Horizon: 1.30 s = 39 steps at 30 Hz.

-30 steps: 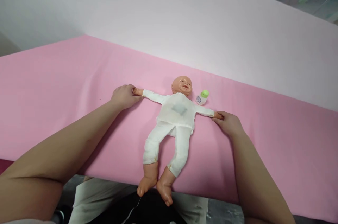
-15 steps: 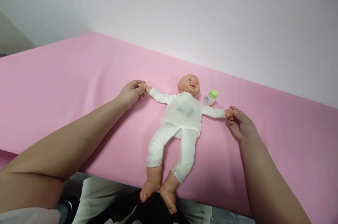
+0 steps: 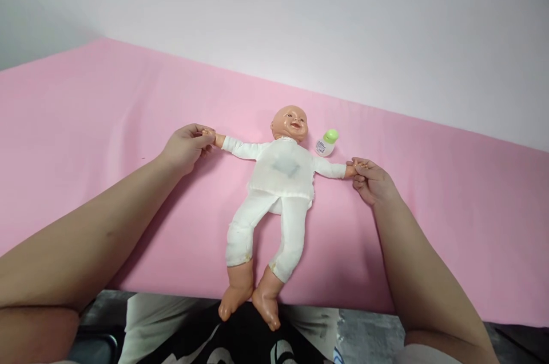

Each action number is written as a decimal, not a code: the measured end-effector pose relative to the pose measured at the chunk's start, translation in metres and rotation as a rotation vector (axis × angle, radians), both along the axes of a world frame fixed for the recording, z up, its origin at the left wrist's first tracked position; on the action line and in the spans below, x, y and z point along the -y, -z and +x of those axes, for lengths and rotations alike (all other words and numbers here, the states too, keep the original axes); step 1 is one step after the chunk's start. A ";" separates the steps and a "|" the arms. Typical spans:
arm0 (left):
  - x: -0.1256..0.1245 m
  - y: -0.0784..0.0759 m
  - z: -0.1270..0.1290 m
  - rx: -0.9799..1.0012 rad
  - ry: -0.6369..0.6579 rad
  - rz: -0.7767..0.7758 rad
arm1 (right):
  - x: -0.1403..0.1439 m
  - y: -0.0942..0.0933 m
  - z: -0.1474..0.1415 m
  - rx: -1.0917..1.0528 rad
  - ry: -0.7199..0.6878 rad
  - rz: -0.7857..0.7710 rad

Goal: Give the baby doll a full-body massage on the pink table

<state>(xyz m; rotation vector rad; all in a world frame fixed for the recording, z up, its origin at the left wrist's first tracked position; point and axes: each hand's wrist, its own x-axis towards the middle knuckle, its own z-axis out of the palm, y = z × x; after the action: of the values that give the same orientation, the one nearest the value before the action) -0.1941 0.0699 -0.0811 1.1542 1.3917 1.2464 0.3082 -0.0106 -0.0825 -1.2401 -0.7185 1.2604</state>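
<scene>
A baby doll (image 3: pixel 283 170) with a white cloth body lies face up, its plastic feet hanging over the near table edge. Its arms are stretched out to both sides. My left hand (image 3: pixel 185 148) is closed around the doll's hand on the left, thumb on top. On the right, my right hand (image 3: pixel 372 180) pinches the doll's other hand between thumb and fingers. Beside the doll's head stands or lies a small white bottle (image 3: pixel 323 147) with a green cap; neither hand touches it.
A pink cover (image 3: pixel 171 238) spreads over the table, with soft creases at the left. Behind it rises a plain white wall (image 3: pixel 274 21). My legs and dark clothing (image 3: pixel 240 341) are below the near edge, above a grey floor.
The view has shifted, so the doll, bottle and hands appear slightly further left and higher. Both hands keep hold of the doll's hands, and its arms stay spread.
</scene>
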 end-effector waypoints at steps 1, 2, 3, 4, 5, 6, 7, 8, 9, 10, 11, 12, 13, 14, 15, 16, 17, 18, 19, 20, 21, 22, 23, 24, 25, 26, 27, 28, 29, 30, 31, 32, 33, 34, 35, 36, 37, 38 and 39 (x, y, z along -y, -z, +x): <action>0.000 -0.001 0.001 -0.009 -0.002 0.002 | 0.000 0.001 -0.001 0.012 0.009 0.004; 0.001 -0.001 0.001 -0.016 -0.002 0.006 | 0.000 0.001 -0.003 0.026 0.025 0.009; 0.001 -0.002 0.002 -0.022 -0.007 0.011 | 0.000 0.001 -0.005 0.041 0.044 0.014; 0.001 -0.002 0.003 -0.026 -0.017 0.015 | 0.000 0.002 -0.006 0.057 0.067 0.021; 0.002 -0.002 0.003 -0.031 -0.028 0.018 | 0.000 0.002 -0.008 0.073 0.088 0.025; 0.002 -0.002 0.004 -0.036 -0.038 0.020 | 0.000 0.002 -0.010 0.091 0.109 0.029; 0.001 -0.002 0.004 -0.040 -0.047 0.019 | 0.000 0.002 -0.012 0.109 0.128 0.032; 0.001 -0.001 0.005 -0.046 -0.058 0.016 | 0.000 0.001 -0.014 0.129 0.146 0.037; 0.001 -0.001 0.005 -0.053 -0.064 0.011 | -0.001 0.001 -0.016 0.150 0.160 0.043; 0.001 -0.001 0.005 -0.060 -0.066 0.006 | -0.001 0.002 -0.017 0.173 0.171 0.048; 0.001 -0.002 0.006 -0.068 -0.067 0.001 | -0.002 0.002 -0.018 0.197 0.180 0.052; 0.001 -0.002 0.006 -0.074 -0.067 -0.003 | -0.002 0.002 -0.019 0.220 0.190 0.055; 0.001 -0.003 0.006 -0.077 -0.063 -0.008 | -0.003 0.003 -0.020 0.238 0.199 0.053; 0.002 -0.003 0.006 -0.072 -0.056 -0.012 | -0.004 0.004 -0.019 0.248 0.206 0.050; 0.002 -0.004 0.007 -0.062 -0.047 -0.015 | -0.004 0.005 -0.019 0.250 0.212 0.047; 0.002 -0.005 0.007 -0.045 -0.038 -0.020 | -0.005 0.005 -0.018 0.243 0.213 0.047; 0.002 -0.005 0.007 -0.023 -0.029 -0.026 | -0.005 0.006 -0.017 0.230 0.204 0.050; 0.002 -0.006 0.006 -0.001 -0.022 -0.035 | -0.005 0.006 -0.016 0.212 0.188 0.057; 0.002 -0.005 0.006 0.020 -0.016 -0.045 | -0.005 0.007 -0.015 0.191 0.169 0.067; 0.002 -0.005 0.005 0.037 -0.009 -0.056 | -0.005 0.007 -0.014 0.170 0.150 0.078; 0.002 -0.004 0.004 0.050 -0.004 -0.064 | -0.005 0.007 -0.014 0.153 0.131 0.087; 0.001 -0.004 0.003 0.061 0.001 -0.069 | -0.004 0.008 -0.014 0.141 0.116 0.092; 0.001 -0.003 0.003 0.071 0.008 -0.068 | -0.004 0.008 -0.013 0.133 0.104 0.096; 0.001 -0.003 0.002 0.081 0.016 -0.063 | -0.003 0.008 -0.013 0.131 0.094 0.097; 0.001 -0.003 0.002 0.089 0.026 -0.058 | -0.003 0.009 -0.014 0.132 0.083 0.099; 0.001 -0.003 0.001 0.093 0.034 -0.052 | -0.003 0.009 -0.014 0.134 0.074 0.102; 0.002 -0.003 0.002 0.092 0.042 -0.044 | -0.002 0.009 -0.014 0.135 0.067 0.108; 0.002 -0.003 0.002 0.087 0.049 -0.035 | -0.002 0.009 -0.014 0.137 0.063 0.114; 0.003 -0.004 0.003 0.080 0.054 -0.027 | -0.002 0.008 -0.015 0.141 0.061 0.119; 0.003 -0.005 0.003 0.073 0.055 -0.020 | -0.002 0.008 -0.015 0.151 0.061 0.121; 0.003 -0.005 0.004 0.067 0.056 -0.015 | -0.003 0.008 -0.016 0.167 0.066 0.122; 0.004 -0.005 0.005 0.060 0.055 -0.012 | -0.003 0.008 -0.016 0.191 0.073 0.122; 0.004 -0.005 0.005 0.052 0.050 -0.012 | -0.004 0.008 -0.017 0.219 0.081 0.122; 0.004 -0.005 0.005 0.041 0.040 -0.014 | -0.004 0.008 -0.018 0.249 0.091 0.123; 0.003 -0.005 0.006 0.029 0.025 -0.017 | -0.005 0.008 -0.019 0.274 0.101 0.123; 0.003 -0.005 0.006 0.018 0.010 -0.021 | -0.005 0.008 -0.020 0.293 0.112 0.123; 0.003 -0.005 0.007 0.009 -0.007 -0.026 | -0.005 0.009 -0.021 0.307 0.118 0.121; 0.002 -0.005 0.007 0.004 -0.021 -0.032 | -0.005 0.009 -0.021 0.315 0.118 0.114; 0.002 -0.005 0.008 0.000 -0.031 -0.037 | -0.005 0.009 -0.022 0.322 0.115 0.105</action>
<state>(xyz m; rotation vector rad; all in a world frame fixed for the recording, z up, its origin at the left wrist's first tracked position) -0.1865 0.0678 -0.0760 1.1112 1.4320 1.2366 0.2862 -0.0054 -0.0912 -1.3930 -0.9182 0.9269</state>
